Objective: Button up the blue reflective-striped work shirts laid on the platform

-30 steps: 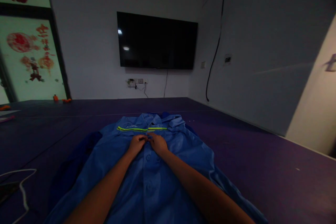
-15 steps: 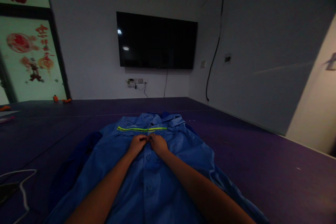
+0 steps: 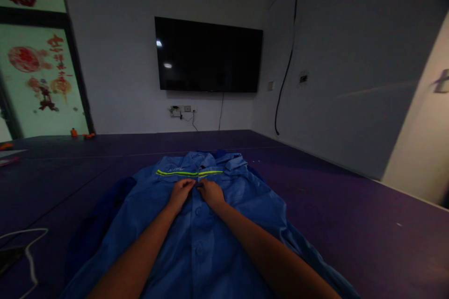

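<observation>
A blue work shirt [image 3: 224,238] lies face up in front of me, its collar at the far end and a yellow-green stripe across the chest. Just below that stripe, my left hand [image 3: 181,194] pinches the left side of the front placket. Close beside it, my right hand [image 3: 210,192] has its fingers closed on the other side of the placket. The fingertips are a small gap apart, and any button between them is too small to make out. Lower on the placket, a button [image 3: 199,250] shows. Darker blue cloth [image 3: 101,212] sticks out from under the shirt on the left.
The shirt rests on a purple surface [image 3: 326,205]. At the lower left lie a white cable [image 3: 31,261] and a dark object [image 3: 10,258]. Small orange items [image 3: 74,132] stand near the door at the back left. A television [image 3: 210,55] hangs on the far wall.
My left hand has drawn slightly left, so the fingertips, which were touching, are now a little apart. The right hand has barely moved, and the shirt lies as before.
</observation>
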`<state>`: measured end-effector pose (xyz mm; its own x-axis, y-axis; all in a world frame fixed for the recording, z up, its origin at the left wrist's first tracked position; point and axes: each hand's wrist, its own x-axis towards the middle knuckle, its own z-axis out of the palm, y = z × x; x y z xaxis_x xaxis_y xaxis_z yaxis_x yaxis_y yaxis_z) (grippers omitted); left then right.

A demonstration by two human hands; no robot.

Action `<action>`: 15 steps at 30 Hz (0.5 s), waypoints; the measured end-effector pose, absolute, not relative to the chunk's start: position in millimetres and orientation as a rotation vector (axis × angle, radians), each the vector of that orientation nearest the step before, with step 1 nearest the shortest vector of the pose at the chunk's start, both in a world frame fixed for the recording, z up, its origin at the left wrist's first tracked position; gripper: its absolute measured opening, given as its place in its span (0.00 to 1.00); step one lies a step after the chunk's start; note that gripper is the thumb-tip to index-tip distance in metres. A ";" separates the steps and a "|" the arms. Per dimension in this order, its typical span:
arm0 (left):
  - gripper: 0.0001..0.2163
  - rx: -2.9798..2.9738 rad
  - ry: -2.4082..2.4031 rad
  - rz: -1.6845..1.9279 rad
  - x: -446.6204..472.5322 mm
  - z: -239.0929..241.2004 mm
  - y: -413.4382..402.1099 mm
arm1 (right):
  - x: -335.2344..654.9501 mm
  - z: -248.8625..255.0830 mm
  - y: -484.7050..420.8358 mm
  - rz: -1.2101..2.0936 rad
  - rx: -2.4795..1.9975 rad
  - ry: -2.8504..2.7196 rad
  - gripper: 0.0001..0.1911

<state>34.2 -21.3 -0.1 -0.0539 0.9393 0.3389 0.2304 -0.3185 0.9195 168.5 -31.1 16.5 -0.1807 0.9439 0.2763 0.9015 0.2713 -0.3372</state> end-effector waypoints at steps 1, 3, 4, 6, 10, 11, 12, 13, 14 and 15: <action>0.14 1.574 1.261 1.422 34.3 -0.7 -20.7 | 168.5 16.6 -30.9 0.128 -1.663 -2.129 0.12; 0.14 1.561 1.254 1.422 34.8 -1.7 -19.6 | 168.2 16.3 -30.4 0.114 -1.661 -2.138 0.12; 0.14 1.560 1.252 1.419 35.1 -2.1 -19.2 | 168.0 16.0 -30.1 0.109 -1.661 -2.141 0.12; 0.14 1.566 1.250 1.413 35.5 -2.7 -18.9 | 167.5 15.4 -29.7 0.105 -1.667 -2.142 0.12; 0.12 1.598 1.264 1.415 35.6 -2.3 -18.7 | 166.7 15.1 -29.7 0.092 -1.689 -2.145 0.13; 0.12 1.608 1.271 1.417 35.5 -2.0 -18.6 | 166.6 15.3 -29.9 0.088 -1.692 -2.149 0.13; 0.11 1.618 1.277 1.418 35.4 -1.7 -18.4 | 166.5 15.5 -30.1 0.083 -1.695 -2.152 0.13; 0.11 1.629 1.284 1.418 35.3 -1.4 -18.2 | 166.5 15.7 -30.3 0.077 -1.697 -2.155 0.13; 0.11 1.639 1.290 1.416 35.3 -1.1 -18.0 | 166.5 15.9 -30.6 0.072 -1.698 -2.157 0.13; 0.12 1.648 1.296 1.413 35.3 -0.9 -17.8 | 166.5 16.0 -30.8 0.067 -1.699 -2.159 0.13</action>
